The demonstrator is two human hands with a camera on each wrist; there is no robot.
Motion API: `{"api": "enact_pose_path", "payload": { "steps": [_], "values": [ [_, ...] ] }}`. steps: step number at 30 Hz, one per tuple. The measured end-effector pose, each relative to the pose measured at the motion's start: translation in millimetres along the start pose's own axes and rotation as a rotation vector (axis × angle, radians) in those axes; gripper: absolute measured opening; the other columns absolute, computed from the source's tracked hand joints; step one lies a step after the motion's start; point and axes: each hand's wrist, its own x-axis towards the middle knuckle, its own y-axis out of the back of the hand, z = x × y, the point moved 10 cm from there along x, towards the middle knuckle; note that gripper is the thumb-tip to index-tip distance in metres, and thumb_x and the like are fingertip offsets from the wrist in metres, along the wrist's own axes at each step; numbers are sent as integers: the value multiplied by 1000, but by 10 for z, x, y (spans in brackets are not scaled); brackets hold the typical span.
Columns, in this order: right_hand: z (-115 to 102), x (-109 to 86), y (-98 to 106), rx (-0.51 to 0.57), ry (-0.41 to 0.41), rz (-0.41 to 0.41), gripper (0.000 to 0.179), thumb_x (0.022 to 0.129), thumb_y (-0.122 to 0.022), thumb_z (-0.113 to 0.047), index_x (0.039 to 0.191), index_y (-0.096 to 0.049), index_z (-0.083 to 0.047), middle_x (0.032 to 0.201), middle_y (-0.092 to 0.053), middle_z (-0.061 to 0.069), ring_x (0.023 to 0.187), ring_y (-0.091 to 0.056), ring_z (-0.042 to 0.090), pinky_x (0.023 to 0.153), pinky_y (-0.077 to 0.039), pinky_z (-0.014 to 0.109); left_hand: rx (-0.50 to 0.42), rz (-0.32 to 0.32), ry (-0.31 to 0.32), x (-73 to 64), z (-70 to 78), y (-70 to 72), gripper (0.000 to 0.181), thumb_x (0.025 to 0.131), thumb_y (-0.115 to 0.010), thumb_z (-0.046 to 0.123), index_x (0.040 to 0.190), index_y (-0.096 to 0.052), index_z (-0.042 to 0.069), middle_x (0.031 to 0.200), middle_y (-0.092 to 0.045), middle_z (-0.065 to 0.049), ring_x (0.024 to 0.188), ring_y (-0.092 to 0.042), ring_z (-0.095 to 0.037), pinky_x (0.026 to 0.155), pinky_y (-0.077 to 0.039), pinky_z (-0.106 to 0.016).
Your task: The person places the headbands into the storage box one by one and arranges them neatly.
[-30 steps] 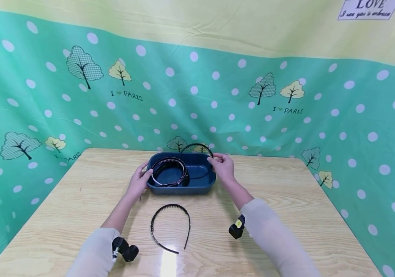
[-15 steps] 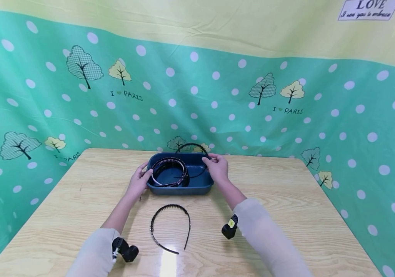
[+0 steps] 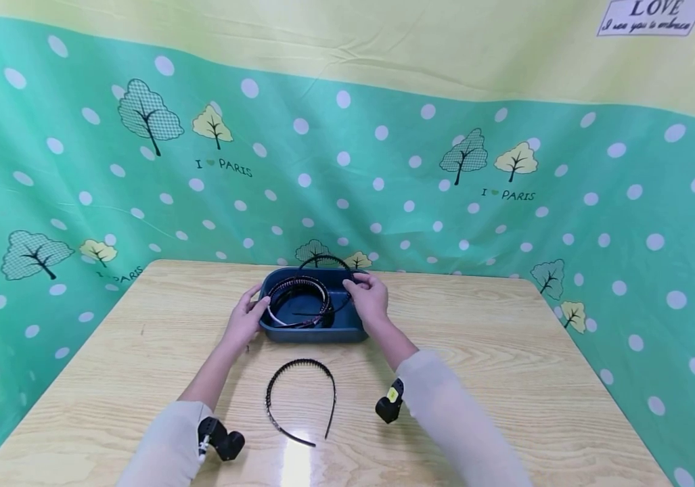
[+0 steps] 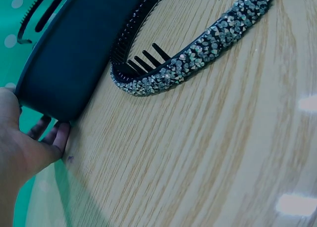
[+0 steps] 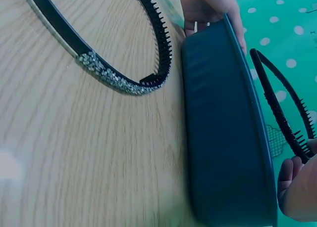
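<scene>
A dark blue oblong tub (image 3: 323,335) stands near the back of the table. My left hand (image 3: 245,319) grips its left end, thumb at the rim and fingers round the outer wall, as the left wrist view also shows. Over the tub's right part, my right hand (image 3: 369,297) pinches a black toothed headband (image 5: 277,96) by one side; its arch rises above the back rim and its lower end reaches into the tub. Several headbands (image 3: 323,292) lie stacked in the tub's left part. In front, a headband with glittering stones (image 4: 198,54) lies on the table.
The pale wooden table (image 3: 493,379) runs up to a green polka-dot cloth (image 3: 377,196) hanging close behind the tub. A small camera (image 3: 220,438) is strapped to the left wrist, another camera (image 3: 390,403) to the right.
My right hand has moved left across the tub with the black headband, bringing it closer to the stacked headbands. The left hand, the tub and the headband on the table stay in place.
</scene>
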Motion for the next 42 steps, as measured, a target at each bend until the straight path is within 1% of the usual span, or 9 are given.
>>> {"api": "enact_pose_path", "payload": {
  "steps": [5,10,12,17,21,23,25,32,42],
  "values": [
    [40,-8,-49,0,-12,-1,28,82,-71,-17,108,-65,-8,74,-53,-2,61,-52,13,57,-47,25,11,-1,0,4,-5,2,55,99,-44,34,148,-26,19,136,-46,-24,93,-59,-15,69,-52,-21],
    [54,-26,-85,-19,-10,3,30,82,-72,-20,109,-65,-8,75,-54,-3,68,-57,21,60,-49,26,20,0,0,1,-6,5,55,99,-44,35,148,-26,20,136,-45,-23,98,-58,-19,70,-52,-22],
    [58,-33,-105,-30,-5,3,30,82,-72,-21,109,-65,-9,76,-54,-3,69,-57,21,59,-49,25,19,0,-2,-3,-3,4,56,98,-44,36,148,-26,20,136,-46,-24,98,-58,-19,70,-52,-22],
    [86,-34,-159,-33,4,1,27,83,-71,-19,107,-65,-9,74,-53,-4,64,-55,16,55,-45,21,17,-4,-6,-16,4,-9,58,98,-45,40,148,-26,19,136,-46,-24,98,-58,-19,70,-52,-21],
    [108,-24,-199,-43,8,3,26,83,-71,-19,107,-65,-10,74,-53,-4,63,-55,15,54,-45,20,25,-5,-3,-19,-2,-11,59,97,-45,41,149,-25,20,137,-45,-24,103,-57,-23,70,-52,-21],
    [107,-26,-214,-48,4,6,26,82,-71,-19,106,-66,-10,74,-54,-3,67,-57,19,54,-45,20,27,-4,0,-18,-1,-10,59,97,-44,41,149,-25,20,137,-45,-23,104,-56,-24,70,-51,-21],
    [106,-27,-229,-56,1,8,26,82,-71,-20,106,-66,-11,75,-54,-4,68,-57,19,55,-45,20,26,-3,3,-19,5,-7,58,98,-44,40,149,-26,20,137,-45,-23,103,-57,-23,70,-51,-21],
    [101,-45,-268,-87,-14,8,26,83,-71,-22,106,-66,-11,76,-54,-4,66,-51,11,56,-42,21,24,-4,1,-27,20,3,58,98,-44,41,149,-25,20,136,-46,-24,99,-58,-19,70,-51,-20],
    [106,-35,-334,-164,5,1,25,83,-71,-22,104,-66,-11,79,-55,-3,72,-50,12,59,-41,22,10,-14,5,-38,33,-10,58,98,-43,41,149,-24,21,138,-44,-24,106,-57,-24,70,-51,-19]
  ]
}}
